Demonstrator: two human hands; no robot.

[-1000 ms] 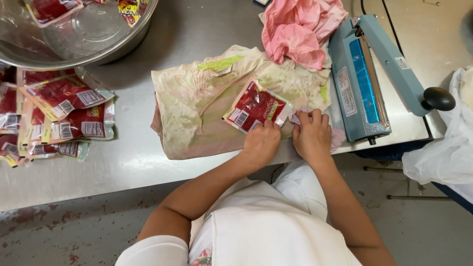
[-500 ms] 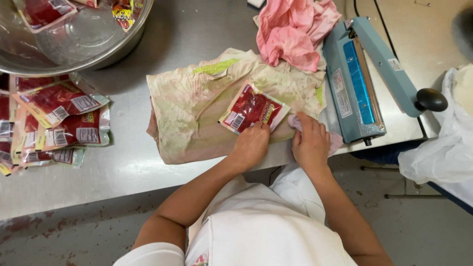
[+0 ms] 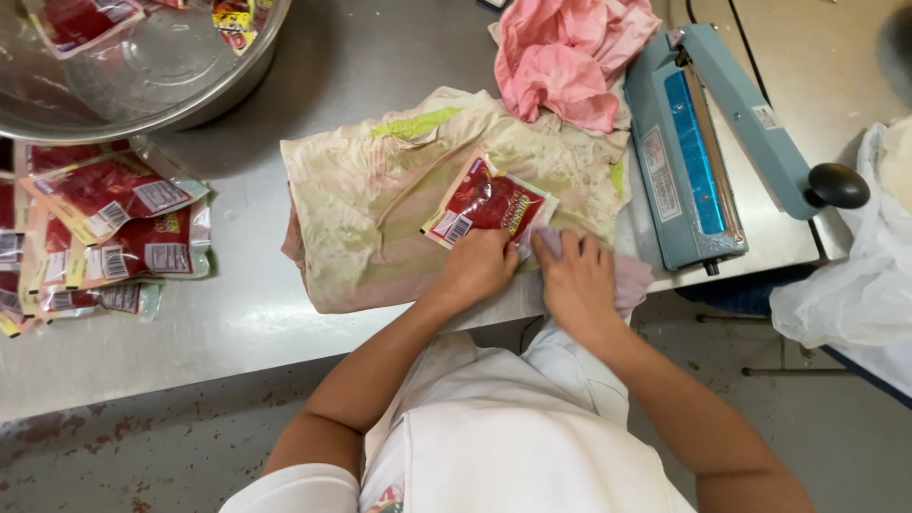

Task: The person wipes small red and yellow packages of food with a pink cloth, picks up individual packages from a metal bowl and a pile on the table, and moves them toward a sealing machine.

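Note:
A red sauce pouch (image 3: 489,202) with a clear edge lies on a stained, pale cloth (image 3: 380,209) spread over the steel table (image 3: 237,323). My left hand (image 3: 478,269) pinches the pouch's near edge. Just to its right, my right hand (image 3: 575,277) presses a small pink rag (image 3: 635,285) against the pouch's near right corner, fingers flat on top of the rag.
A blue tabletop heat sealer (image 3: 698,161) with a black knob stands at the right. A crumpled pink cloth (image 3: 565,52) lies behind the pouch. A big steel bowl (image 3: 142,66) holds pouches at the back left, and several filled pouches (image 3: 104,237) are stacked at the left. A white plastic bag (image 3: 855,285) hangs at the right.
My right hand has slid a little left along the pouch's near edge with the rag. The left hand keeps its grip and the pouch stays on the cloth.

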